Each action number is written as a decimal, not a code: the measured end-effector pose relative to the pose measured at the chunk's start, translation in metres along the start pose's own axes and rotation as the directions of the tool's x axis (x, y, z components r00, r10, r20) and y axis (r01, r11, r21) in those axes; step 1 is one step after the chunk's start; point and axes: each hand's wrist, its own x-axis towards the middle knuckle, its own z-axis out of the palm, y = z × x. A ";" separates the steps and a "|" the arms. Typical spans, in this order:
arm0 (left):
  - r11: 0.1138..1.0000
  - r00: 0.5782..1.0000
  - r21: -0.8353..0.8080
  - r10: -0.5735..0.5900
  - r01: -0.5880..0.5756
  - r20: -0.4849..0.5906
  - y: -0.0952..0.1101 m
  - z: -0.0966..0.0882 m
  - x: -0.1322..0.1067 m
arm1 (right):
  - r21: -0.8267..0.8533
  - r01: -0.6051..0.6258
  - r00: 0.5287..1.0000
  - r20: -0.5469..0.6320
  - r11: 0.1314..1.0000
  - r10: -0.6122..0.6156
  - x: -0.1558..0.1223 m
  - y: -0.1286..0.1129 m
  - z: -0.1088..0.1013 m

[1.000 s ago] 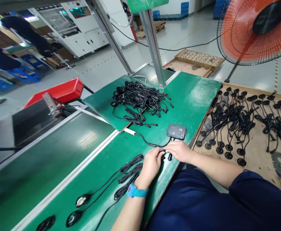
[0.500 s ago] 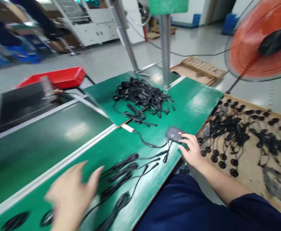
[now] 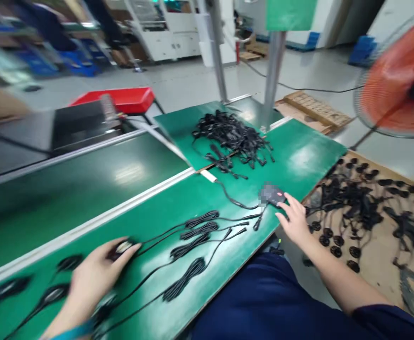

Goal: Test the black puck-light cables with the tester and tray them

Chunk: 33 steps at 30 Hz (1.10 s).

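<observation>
My left hand [image 3: 93,276] reaches left along the green bench [image 3: 178,215], and its fingers close around a small round black puck [image 3: 124,247] at the end of a coiled black cable [image 3: 196,219]. Several more such pucks and cables [image 3: 185,278] lie beside it. My right hand [image 3: 294,222] rests at the bench's right edge with fingers spread, its fingertips touching a small dark box [image 3: 271,194] with a red mark. A thin lead [image 3: 235,200] runs from that box across the bench.
A heap of black cables [image 3: 231,137] lies on a raised green board at the back. A cardboard tray [image 3: 377,208] with many cabled pucks sits to the right. A dark green conveyor [image 3: 68,189] runs on the left, with a red bin [image 3: 122,99] behind and an orange fan [image 3: 398,94] far right.
My hands, joined at a cable connector a second ago, have parted: the left swung left and down onto a puck, the right moved up to the dark box. The view panned left.
</observation>
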 end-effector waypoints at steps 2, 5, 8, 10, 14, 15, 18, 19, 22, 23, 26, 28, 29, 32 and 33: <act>0.998 0.999 -0.056 0.029 -0.030 -0.019 -0.003 0.004 -0.002 | 0.004 0.041 0.999 0.016 0.999 -0.041 0.001 0.006 -0.001; 0.987 0.996 -0.145 0.067 -0.075 -0.062 -0.009 0.011 -0.003 | 0.000 0.056 0.998 -0.017 0.998 -0.056 0.003 0.015 0.004; 0.982 0.992 -0.166 0.079 -0.094 -0.095 -0.021 0.018 -0.002 | 0.004 0.026 0.999 -0.042 1.000 -0.026 0.005 0.017 0.010; 0.978 0.988 -0.170 0.099 -0.118 -0.119 -0.027 0.022 -0.003 | 0.000 0.002 0.999 -0.044 1.000 -0.002 0.005 0.013 0.010; 0.975 0.985 -0.178 0.106 -0.130 -0.137 -0.032 0.026 -0.004 | -0.005 -0.007 0.999 -0.036 1.000 0.007 0.004 0.009 0.008; 0.975 0.985 -0.178 0.109 -0.133 -0.137 -0.032 0.026 -0.004 | -0.006 -0.006 0.999 -0.035 1.000 0.006 0.004 0.009 0.008; 0.975 0.983 -0.170 0.118 -0.141 -0.139 -0.033 0.026 -0.005 | -0.006 0.002 0.999 -0.038 1.000 -0.003 0.003 0.012 0.009; 0.976 0.983 -0.165 0.120 -0.143 -0.140 -0.032 0.025 -0.005 | -0.006 0.005 0.999 -0.039 1.000 -0.005 0.003 0.012 0.009; 0.979 0.982 -0.145 0.125 -0.146 -0.143 -0.032 0.024 -0.006 | -0.012 0.003 0.999 -0.037 1.000 -0.004 0.004 0.012 0.008; 0.979 0.982 -0.139 0.127 -0.147 -0.143 -0.032 0.023 -0.006 | -0.015 0.001 0.999 -0.033 1.000 -0.002 0.005 0.011 0.008; 0.983 0.980 -0.122 0.119 -0.139 -0.160 -0.032 0.025 -0.007 | -0.020 -0.005 1.000 -0.015 1.000 0.005 0.007 0.009 0.006; 0.984 0.975 -0.124 0.103 -0.129 -0.197 -0.031 0.025 -0.009 | -0.020 -0.009 1.000 -0.009 1.000 0.009 0.007 0.009 0.007; 0.984 0.970 -0.124 0.101 -0.130 -0.220 -0.030 0.025 -0.010 | -0.018 -0.010 1.000 -0.012 1.000 0.010 0.006 0.009 0.008; 0.979 0.955 -0.117 0.130 -0.166 -0.268 -0.025 0.024 -0.013 | -0.018 -0.013 0.999 -0.035 1.000 0.012 0.004 0.013 0.014; 0.976 0.950 -0.112 0.152 -0.188 -0.272 -0.023 0.023 -0.014 | -0.021 -0.013 0.999 -0.041 1.000 0.012 0.003 0.014 0.016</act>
